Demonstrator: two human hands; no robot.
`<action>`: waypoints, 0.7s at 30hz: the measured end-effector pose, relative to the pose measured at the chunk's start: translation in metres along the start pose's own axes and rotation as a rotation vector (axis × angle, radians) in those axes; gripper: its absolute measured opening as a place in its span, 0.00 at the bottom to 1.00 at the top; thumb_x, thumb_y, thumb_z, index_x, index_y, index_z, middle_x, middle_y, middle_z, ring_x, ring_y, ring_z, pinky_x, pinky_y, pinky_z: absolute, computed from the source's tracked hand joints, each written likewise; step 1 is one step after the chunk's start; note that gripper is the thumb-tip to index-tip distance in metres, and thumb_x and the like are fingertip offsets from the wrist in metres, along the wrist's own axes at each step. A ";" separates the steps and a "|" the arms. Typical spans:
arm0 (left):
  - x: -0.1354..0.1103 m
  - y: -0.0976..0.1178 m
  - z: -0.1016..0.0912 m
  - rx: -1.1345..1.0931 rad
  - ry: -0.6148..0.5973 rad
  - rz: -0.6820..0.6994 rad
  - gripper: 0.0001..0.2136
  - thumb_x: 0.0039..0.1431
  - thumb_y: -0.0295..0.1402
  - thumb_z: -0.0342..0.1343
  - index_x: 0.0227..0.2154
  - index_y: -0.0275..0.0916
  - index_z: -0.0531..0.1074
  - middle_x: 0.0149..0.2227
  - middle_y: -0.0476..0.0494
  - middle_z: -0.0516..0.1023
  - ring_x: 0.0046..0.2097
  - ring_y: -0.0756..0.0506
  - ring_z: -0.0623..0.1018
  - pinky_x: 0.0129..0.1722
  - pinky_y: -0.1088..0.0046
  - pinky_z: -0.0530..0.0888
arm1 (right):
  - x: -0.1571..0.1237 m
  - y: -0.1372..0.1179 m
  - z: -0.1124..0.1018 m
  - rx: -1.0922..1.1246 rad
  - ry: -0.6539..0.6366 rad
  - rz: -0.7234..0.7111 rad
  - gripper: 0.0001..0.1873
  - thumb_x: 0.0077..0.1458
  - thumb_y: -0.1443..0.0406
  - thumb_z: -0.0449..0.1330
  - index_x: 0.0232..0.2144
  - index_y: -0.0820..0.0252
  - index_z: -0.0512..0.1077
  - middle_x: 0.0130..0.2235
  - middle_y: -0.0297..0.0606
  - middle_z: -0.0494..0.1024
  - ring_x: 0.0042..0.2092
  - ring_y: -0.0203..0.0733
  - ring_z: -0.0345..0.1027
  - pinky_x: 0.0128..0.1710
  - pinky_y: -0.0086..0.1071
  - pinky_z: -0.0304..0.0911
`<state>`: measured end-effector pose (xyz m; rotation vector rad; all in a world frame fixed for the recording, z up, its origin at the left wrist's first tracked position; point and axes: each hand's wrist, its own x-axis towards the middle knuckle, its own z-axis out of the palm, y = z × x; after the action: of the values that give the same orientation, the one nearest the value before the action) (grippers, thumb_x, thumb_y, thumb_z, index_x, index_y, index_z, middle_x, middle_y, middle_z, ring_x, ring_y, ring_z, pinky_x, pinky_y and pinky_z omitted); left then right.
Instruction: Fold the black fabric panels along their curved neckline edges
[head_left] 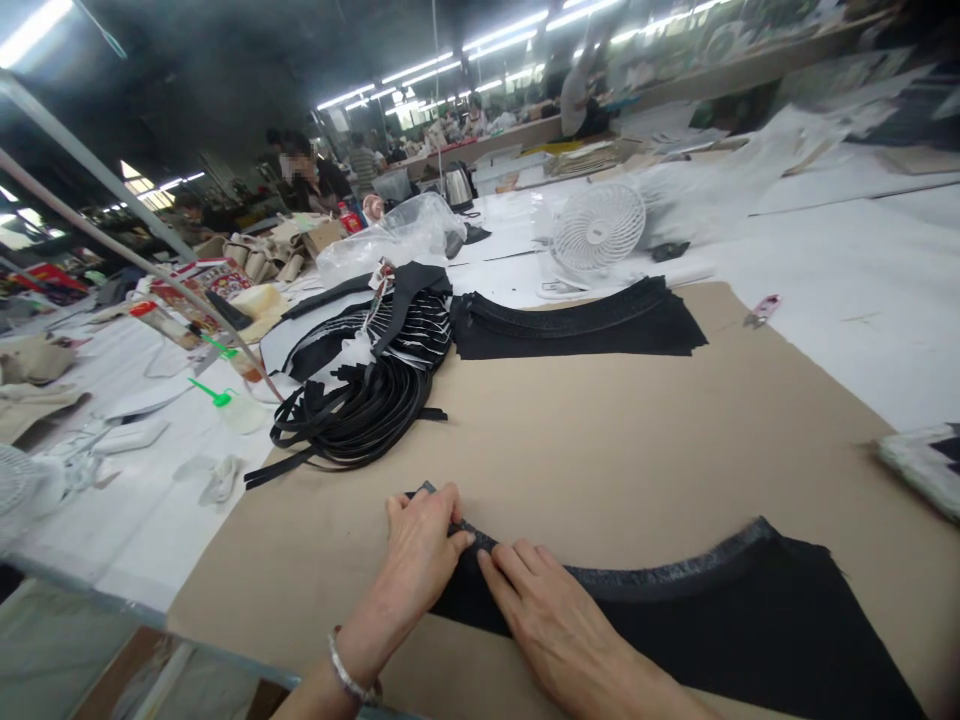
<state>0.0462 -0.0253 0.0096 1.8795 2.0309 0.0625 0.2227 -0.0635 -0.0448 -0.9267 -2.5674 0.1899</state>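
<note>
A black fabric panel (675,630) with a curved upper edge lies at the front of the brown board. Along that curve runs a dark grey, slightly shiny strip (652,582). At the panel's left end, my left hand (424,545) is closed on the edge, thumb and fingers pinching the strip. Just right of it, my right hand (551,605) rests on the panel with fingers stretched out, their tips pressing on the strip. The cloth beneath both hands is hidden.
Brown board (570,430) covers the table here. Behind lie stacked black panels (577,325) and a coil of black strips (360,415). A white fan (598,228), green-tipped bottle (236,408), small pink-handled tool (763,310) and slanting pole (187,290) stand around. People are farther back.
</note>
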 end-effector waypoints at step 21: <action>0.018 -0.053 0.002 -0.397 0.025 -0.002 0.04 0.50 0.33 0.53 0.29 0.40 0.71 0.23 0.54 0.66 0.28 0.49 0.67 0.30 0.75 0.61 | 0.001 0.006 0.007 -0.088 0.124 -0.041 0.32 0.39 0.74 0.58 0.52 0.71 0.67 0.44 0.41 0.73 0.42 0.44 0.62 0.46 0.38 0.59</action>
<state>-0.0042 -0.0140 -0.0108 1.6329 1.8676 0.4560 0.2224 -0.0585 -0.0520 -0.8868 -2.4944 0.0072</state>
